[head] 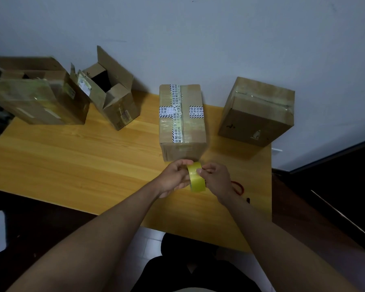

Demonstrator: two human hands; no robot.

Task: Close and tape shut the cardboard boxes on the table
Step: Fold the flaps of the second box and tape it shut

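Both your hands grip a glossy yellow tape roll [196,177], left hand [175,178] and right hand [216,180] pinching its rim, just before a taped rectangular cardboard box [182,123] on the wood-grain tabletop [72,161]

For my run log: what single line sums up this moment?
left hand holds tape roll | right hand picks at roll | nearest box closed | open box untaped

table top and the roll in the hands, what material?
Table: looks like wood or wood-look laminate, orange-yellow, grain lines visible, slight sheen; can't tell which. Tape roll: translucent yellowish plastic packing tape, glossy, held by left hand and right hand.
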